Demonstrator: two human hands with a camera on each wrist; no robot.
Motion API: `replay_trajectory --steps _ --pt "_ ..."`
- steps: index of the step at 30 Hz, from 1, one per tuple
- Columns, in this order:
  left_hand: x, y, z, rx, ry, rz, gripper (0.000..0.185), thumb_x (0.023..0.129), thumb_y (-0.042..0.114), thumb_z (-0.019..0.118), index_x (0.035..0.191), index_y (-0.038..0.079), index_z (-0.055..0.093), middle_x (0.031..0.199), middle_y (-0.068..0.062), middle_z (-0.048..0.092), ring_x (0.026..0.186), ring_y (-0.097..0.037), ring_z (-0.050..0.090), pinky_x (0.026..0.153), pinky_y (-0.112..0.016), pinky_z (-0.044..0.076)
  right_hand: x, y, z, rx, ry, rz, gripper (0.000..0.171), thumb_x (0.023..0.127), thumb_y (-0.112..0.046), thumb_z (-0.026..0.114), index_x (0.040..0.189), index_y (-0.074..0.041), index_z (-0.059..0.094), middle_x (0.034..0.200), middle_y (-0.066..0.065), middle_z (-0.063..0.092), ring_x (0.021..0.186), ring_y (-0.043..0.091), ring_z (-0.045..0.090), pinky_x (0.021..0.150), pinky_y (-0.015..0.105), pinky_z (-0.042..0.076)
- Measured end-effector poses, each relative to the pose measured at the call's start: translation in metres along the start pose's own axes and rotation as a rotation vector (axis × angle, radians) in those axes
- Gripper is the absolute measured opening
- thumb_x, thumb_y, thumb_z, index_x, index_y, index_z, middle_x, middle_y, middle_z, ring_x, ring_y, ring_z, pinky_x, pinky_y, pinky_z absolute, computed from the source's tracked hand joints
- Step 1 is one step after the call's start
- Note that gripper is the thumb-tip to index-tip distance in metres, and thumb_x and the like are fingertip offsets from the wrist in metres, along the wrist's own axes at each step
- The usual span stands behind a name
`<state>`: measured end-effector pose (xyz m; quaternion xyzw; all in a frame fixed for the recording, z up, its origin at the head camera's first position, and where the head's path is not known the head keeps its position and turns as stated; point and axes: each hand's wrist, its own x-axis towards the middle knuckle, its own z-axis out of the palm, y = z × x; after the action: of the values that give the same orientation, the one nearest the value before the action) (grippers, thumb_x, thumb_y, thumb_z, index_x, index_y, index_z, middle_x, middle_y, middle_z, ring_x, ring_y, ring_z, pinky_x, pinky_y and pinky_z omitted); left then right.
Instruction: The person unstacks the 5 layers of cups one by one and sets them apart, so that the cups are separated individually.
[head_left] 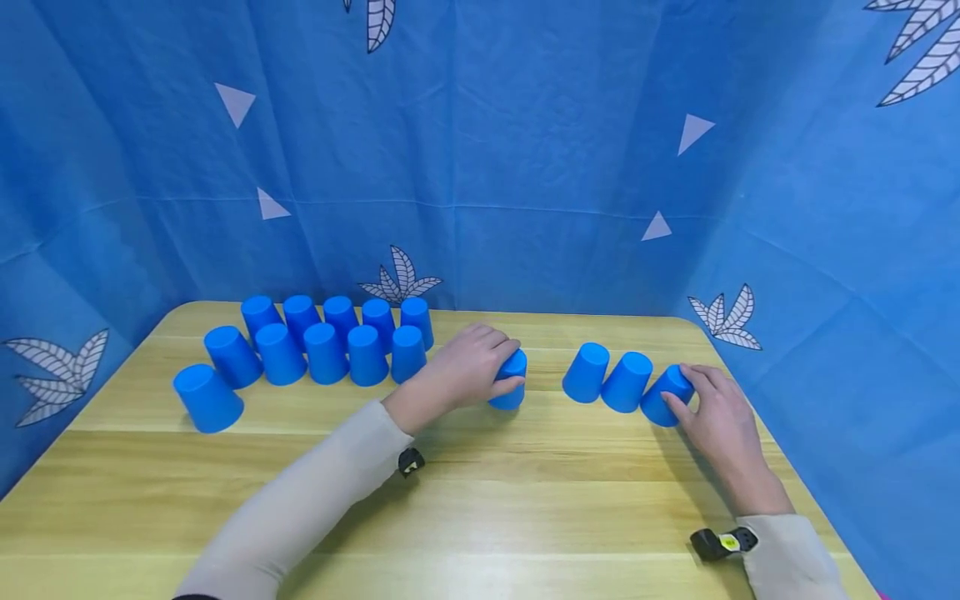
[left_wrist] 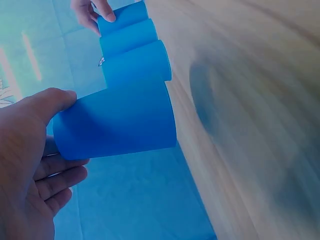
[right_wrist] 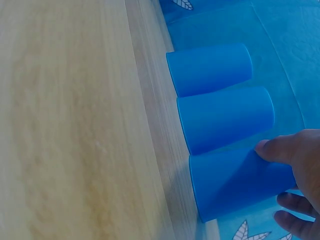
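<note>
My left hand [head_left: 476, 364] grips an upside-down blue cup [head_left: 513, 382] near the middle of the table, thumb on one side and fingers on the other. In the left wrist view that cup [left_wrist: 115, 120] appears large, its rim toward the wood. On the right, my right hand [head_left: 720, 417] holds another upside-down blue cup [head_left: 666, 397] by its upper part. This cup [right_wrist: 240, 185] stands at the right end of a short row, beside a middle cup [head_left: 627, 382] and a left cup [head_left: 586, 372].
Several more upside-down blue cups [head_left: 321, 353] stand in two rows at the table's back left. A single cup [head_left: 207, 398] sits nearer the front left. The wooden table [head_left: 480, 517] meets a blue patterned cloth [head_left: 525, 167] behind and at the sides.
</note>
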<state>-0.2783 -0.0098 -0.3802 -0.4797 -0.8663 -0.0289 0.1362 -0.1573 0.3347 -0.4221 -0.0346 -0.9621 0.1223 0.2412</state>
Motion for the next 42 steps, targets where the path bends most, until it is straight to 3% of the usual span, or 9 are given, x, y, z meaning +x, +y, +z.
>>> replay_trajectory --steps 10,20,31,37,42 --pt "-0.054 -0.012 -0.006 -0.066 0.083 -0.098 0.055 0.091 0.048 0.064 0.13 0.008 0.062 0.122 -0.006 0.065 0.118 -0.025 0.056 0.105 -0.042 0.041 0.0 -0.001 -0.001 0.003 -0.007 0.004 0.052 0.086 -0.013 0.075 0.127 0.011 0.055 0.123 0.029 0.051 0.114 0.052 0.045 0.093 0.066 0.039" --pt "-0.098 -0.032 -0.01 -0.048 0.147 -0.108 0.053 0.09 0.045 0.067 0.125 0.006 0.064 0.119 -0.009 0.066 0.114 -0.027 0.059 0.101 -0.044 0.043 -0.001 0.001 -0.001 0.01 0.011 -0.014 0.05 0.085 -0.012 0.076 0.125 0.012 0.056 0.121 0.03 0.052 0.111 0.052 0.047 0.091 0.066 0.04" --pt "-0.146 -0.055 -0.016 -0.038 0.112 -0.257 0.058 0.088 0.044 0.071 0.129 0.005 0.063 0.122 -0.012 0.065 0.116 -0.032 0.057 0.103 -0.05 0.04 -0.002 0.002 -0.001 0.004 0.02 -0.025 0.051 0.084 -0.011 0.077 0.125 0.011 0.056 0.12 0.029 0.052 0.111 0.051 0.048 0.09 0.066 0.041" --pt "-0.17 -0.07 -0.02 -0.02 0.058 -0.359 0.059 0.088 0.042 0.07 0.13 0.002 0.061 0.123 -0.017 0.063 0.118 -0.037 0.055 0.104 -0.055 0.038 -0.002 0.0 -0.002 0.007 0.029 -0.033 0.051 0.084 -0.011 0.077 0.124 0.011 0.057 0.119 0.029 0.053 0.111 0.05 0.048 0.09 0.065 0.041" --pt "-0.189 -0.084 -0.024 -0.001 0.08 -0.408 0.058 0.088 0.04 0.072 0.128 0.0 0.062 0.122 -0.02 0.063 0.117 -0.04 0.054 0.103 -0.056 0.037 -0.003 0.001 -0.002 0.001 0.031 -0.032 0.051 0.084 -0.012 0.077 0.125 0.011 0.056 0.119 0.027 0.052 0.112 0.049 0.048 0.09 0.065 0.041"
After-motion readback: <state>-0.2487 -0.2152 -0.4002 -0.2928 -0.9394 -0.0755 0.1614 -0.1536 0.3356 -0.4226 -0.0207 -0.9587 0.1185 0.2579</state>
